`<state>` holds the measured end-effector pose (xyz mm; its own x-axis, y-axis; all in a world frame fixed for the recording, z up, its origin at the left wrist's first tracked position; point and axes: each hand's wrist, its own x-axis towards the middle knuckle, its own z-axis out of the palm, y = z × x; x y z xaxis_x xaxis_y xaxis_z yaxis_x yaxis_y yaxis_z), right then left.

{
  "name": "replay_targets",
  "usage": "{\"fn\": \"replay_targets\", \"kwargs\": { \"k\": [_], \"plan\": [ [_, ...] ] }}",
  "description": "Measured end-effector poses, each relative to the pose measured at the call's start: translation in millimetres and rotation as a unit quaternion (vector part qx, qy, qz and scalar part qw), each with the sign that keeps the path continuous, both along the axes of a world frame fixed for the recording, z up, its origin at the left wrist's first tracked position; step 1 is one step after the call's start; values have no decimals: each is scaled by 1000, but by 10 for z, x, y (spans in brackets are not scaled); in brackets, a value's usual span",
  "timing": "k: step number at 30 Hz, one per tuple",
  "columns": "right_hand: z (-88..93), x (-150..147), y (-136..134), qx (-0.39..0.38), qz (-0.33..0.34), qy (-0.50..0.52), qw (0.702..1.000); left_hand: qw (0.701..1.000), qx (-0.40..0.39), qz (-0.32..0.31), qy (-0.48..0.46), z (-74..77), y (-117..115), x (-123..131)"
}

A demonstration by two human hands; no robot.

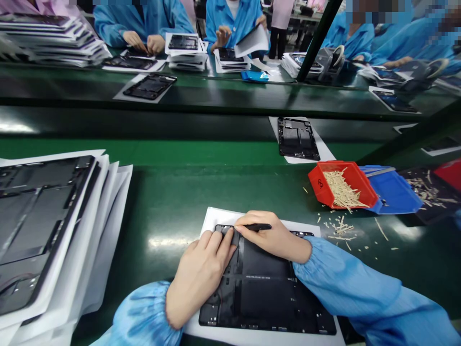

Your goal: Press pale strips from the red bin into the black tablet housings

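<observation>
Where your right hand (271, 240) works: grip clamped around black tool (261, 227)
Your left hand (202, 265): touching the device shell (268, 300); its grip I cannot tell

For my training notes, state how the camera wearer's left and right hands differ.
The left hand shows no tool; the right hand grips a slim black tool. The left hand lies flatter, fingers extended over the black device; the right hand is curled, thumb and fingers pinching. Both are bare, below blue sleeves.

Unclear black marking (320, 183) on red bin (364, 185), illegible print (258, 277) on panel (266, 300)
</observation>
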<state>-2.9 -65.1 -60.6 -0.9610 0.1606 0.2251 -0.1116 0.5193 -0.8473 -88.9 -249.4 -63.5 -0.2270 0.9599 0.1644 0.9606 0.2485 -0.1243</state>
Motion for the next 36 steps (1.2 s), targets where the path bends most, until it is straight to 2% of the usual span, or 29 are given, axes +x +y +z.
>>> {"fn": "replay_targets", "kwargs": {
  "k": [11, 17, 20, 25, 29, 36],
  "plan": [
    [53, 51, -75, 51, -6, 9, 999, 999, -22, 12, -35, 34, 33, -19],
    [61, 69, -18, 41, -97, -8, 994, 999, -20, 19, -44, 39, 19, -31],
    [55, 100, 47, 29, -115, -10, 993, 999, -20, 17, -41, 33, 19, -28],
    [29, 140, 83, 10, -105, -15, 994, 999, 16, -26, -21, 27, 2, -21],
    [24, 140, 65, 7, -100, -18, 995, 996, 4, -74, -39, 28, -37, -32],
    [20, 142, 59, -9, -90, -27, 996, 995, 10, -79, -63, 25, -39, -41]
  ]
}}
